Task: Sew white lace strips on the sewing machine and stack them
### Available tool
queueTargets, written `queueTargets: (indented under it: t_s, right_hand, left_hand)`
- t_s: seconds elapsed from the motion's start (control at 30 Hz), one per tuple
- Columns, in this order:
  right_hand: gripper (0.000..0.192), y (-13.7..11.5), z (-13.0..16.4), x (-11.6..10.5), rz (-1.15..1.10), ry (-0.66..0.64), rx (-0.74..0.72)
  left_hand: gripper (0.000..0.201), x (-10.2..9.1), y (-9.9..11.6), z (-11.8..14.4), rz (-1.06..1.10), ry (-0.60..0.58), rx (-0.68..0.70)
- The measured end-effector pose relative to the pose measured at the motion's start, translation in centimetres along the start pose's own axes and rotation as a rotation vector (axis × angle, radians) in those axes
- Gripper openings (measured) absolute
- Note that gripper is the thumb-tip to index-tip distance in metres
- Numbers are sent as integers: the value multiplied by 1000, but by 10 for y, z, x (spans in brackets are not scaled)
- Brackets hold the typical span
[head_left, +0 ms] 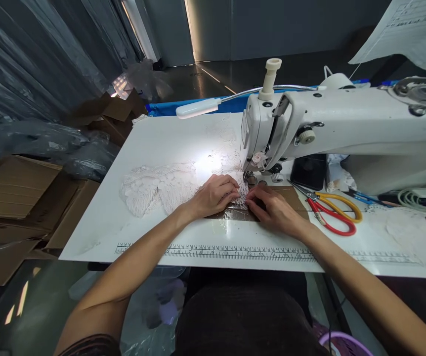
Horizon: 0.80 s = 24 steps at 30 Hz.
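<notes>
A strip of white, scalloped lace fabric [149, 190] lies on the white, smooth-topped table [98, 232], stretching from its left part to the needle area of the white metal sewing machine [354, 118]. The left hand [216, 194] rests on the lace just left of the needle area, fingers and thumb close together; whether it pinches the cloth, I cannot tell. The right hand [272, 207] has its thumb and forefinger together on the lace's right end. Beneath both hands runs a glossy brown strip [231, 215], parallel to the table's near edge, which bears a black printed ruler scale [226, 254]. Right of the right hand lie metal scissors with red and yellow handles [313, 197]. A slim white lamp [198, 108] hangs near the far edge.
</notes>
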State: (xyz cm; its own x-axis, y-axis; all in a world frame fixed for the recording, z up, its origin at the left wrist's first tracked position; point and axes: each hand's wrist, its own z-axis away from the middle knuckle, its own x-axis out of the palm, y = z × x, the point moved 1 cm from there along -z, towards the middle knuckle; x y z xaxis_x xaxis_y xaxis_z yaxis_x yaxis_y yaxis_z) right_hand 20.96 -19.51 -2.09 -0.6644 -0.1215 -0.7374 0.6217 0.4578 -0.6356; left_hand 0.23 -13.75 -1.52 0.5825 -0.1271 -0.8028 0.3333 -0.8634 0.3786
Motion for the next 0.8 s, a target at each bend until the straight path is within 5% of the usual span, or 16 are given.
queueTargets:
  t_s: [0.17, 0.37, 0.6, 0.8]
  right_hand:
    - [13, -1, 0, -3, -69, 73, 36]
    - [27, 3, 6, 0, 146, 94, 4]
    - [29, -5, 14, 4, 298, -43, -47]
    - [39, -11, 26, 2, 333, -36, -75]
  left_hand:
    - [27, 2, 3, -1, -14, 25, 107]
    - [12, 0, 3, -2, 129, 150, 29]
    - [12, 4, 3, 1, 3, -24, 107]
    - [10, 8, 4, 3, -186, -25, 212]
